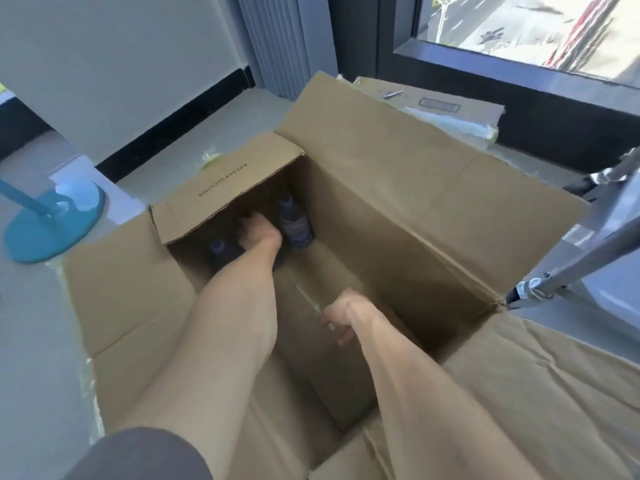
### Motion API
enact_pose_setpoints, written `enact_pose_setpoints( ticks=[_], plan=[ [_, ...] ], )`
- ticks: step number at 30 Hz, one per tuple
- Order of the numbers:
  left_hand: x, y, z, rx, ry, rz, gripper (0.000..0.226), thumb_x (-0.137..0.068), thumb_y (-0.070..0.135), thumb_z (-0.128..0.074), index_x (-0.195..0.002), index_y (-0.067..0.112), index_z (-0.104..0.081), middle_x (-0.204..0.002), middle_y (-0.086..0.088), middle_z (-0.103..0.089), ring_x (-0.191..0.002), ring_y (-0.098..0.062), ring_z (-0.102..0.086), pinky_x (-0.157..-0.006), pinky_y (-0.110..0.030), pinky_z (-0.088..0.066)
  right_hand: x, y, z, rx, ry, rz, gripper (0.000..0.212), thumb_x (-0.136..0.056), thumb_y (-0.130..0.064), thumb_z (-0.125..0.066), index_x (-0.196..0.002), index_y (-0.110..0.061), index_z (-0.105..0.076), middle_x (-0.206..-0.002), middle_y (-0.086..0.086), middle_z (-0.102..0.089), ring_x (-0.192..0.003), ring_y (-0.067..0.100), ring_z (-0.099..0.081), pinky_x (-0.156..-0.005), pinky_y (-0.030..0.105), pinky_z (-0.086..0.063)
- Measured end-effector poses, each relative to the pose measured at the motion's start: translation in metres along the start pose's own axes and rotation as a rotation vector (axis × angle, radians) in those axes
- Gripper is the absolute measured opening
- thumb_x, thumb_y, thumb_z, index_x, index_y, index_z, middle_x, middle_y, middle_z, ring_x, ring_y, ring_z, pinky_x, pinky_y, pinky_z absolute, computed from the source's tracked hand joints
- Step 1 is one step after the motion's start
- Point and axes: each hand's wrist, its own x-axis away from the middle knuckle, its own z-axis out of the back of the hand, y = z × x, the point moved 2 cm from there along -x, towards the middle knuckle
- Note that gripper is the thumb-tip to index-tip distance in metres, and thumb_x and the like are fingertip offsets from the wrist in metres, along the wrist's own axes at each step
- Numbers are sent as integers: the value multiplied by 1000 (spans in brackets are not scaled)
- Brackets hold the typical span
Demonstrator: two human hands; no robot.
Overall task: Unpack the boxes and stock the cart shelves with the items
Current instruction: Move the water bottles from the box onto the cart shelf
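A large open cardboard box (398, 174) stands on the floor below me, and both my arms reach down into it. In its far left corner, partly under an inward-folded flap (225, 188), stand dark purple bottles: one upright (294, 223), another in shadow (220, 249). My left hand (258, 232) is deep in that corner between them, its fingers down on something dark that the shadow hides. My right hand (337, 315) hovers over the bare box floor near the middle, fingers loosely curled, with nothing seen in it.
The metal frame of the cart (571, 265) stands just right of the box. Behind the box lies a flattened carton (433, 105) with a small tool (393, 94) on it. A teal round stand base (52, 226) sits on the floor at left.
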Motion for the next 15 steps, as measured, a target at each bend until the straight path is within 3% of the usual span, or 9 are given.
enact_pose_setpoints(
  ticks=[2, 5, 9, 11, 15],
  plan=[
    [3, -4, -6, 110, -12, 1, 44, -100, 16, -52, -141, 5, -41, -139, -19, -51, -129, -35, -49, -106, -42, -42, -5, -9, 8, -140, 190, 71, 31, -88, -21, -61, -115, -4, -59, -105, 14, -70, -91, 30, -71, -84, 35, -57],
    [24, -18, 0, 257, 38, -10, 33, -96, 24, -61, -124, 10, -52, -123, -19, -60, -117, -37, -57, -96, -40, -45, 10, -23, 22, -265, 436, 172, 40, -82, -16, -59, -122, -10, -61, -113, 13, -69, -107, 31, -65, -83, 24, -46],
    [60, -27, 41, 567, 35, -72, 19, -92, 33, -62, -107, 21, -62, -109, -10, -63, -108, -34, -57, -93, -38, -44, 51, -51, 23, -384, 545, 374, 62, -80, -23, -68, -139, -22, -52, -129, 5, -63, -118, 24, -59, -99, 31, -46],
    [79, -21, 76, 716, 45, -182, 8, -92, 30, -59, -94, 24, -63, -99, -2, -67, -102, -29, -59, -85, -34, -45, 80, -71, 25, -413, 560, 495, 55, -82, -39, -68, -133, -23, -57, -124, 0, -64, -112, 20, -59, -99, 34, -47],
    [132, 3, 170, 1041, 122, -316, 16, -90, 30, -55, -82, 21, -66, -81, 4, -67, -81, -19, -62, -77, -39, -51, 157, -111, 48, -329, 627, 680, 37, -78, -58, -59, -99, -29, -66, -100, -6, -66, -95, 19, -59, -84, 36, -49]
  ],
)
